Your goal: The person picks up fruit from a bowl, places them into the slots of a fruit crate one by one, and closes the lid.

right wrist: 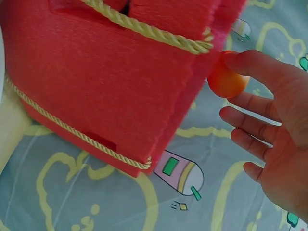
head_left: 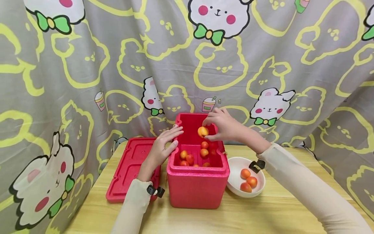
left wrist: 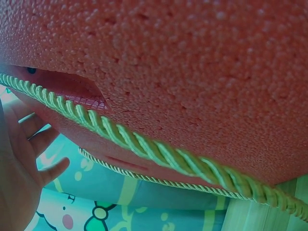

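Note:
A red foam box (head_left: 198, 191) stands with its top uncovered, and several apricots (head_left: 190, 159) lie on its floor. Over the box's right rim reaches my right hand (head_left: 226, 126), thumb and fingertips pinching one apricot (right wrist: 227, 77) above the opening. My left hand (head_left: 163, 144) is at the left rim, its fingers extended and pointing across the edge, with nothing held. Beside the box on the right, a white bowl (head_left: 235, 187) holds three apricots (head_left: 252, 181).
The box's red lid (head_left: 132, 175) lies flat on the wooden table (head_left: 248, 217), left of the box. A twisted yellow cord (left wrist: 159, 149) runs along the box's side. Behind the table hangs a grey patterned curtain (head_left: 175, 65).

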Tool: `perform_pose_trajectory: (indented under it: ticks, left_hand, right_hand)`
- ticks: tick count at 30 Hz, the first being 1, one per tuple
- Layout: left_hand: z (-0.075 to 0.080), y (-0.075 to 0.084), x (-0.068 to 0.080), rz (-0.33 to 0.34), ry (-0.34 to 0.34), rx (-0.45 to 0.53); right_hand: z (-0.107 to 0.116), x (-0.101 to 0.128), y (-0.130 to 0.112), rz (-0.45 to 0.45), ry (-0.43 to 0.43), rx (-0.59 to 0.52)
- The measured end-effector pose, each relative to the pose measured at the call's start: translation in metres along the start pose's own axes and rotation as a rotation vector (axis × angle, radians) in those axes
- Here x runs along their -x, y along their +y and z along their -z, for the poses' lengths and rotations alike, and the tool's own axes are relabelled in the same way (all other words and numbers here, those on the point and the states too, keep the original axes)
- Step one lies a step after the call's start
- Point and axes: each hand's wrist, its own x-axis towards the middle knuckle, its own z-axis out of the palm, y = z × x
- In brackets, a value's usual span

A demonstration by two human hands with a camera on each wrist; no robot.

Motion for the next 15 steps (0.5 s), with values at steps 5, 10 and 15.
perform_pose_trajectory:
  ticks: [5,10,15]
  left_hand:
    - [0.0,0.0,-0.001,0.002,0.0,-0.005]
    - [0.0,0.0,-0.002,-0.013,0.002,-0.001]
    - [0.001,0.0,-0.001,-0.004,0.0,-0.001]
  right_hand:
    - [-0.009,-0.004,0.0,0.01,-0.013,0.028]
    - [-0.018,-0.008,0.0,0.019,-0.017,0.056]
    - [-0.025,-0.008,-0.002,0.028,-0.034,0.062]
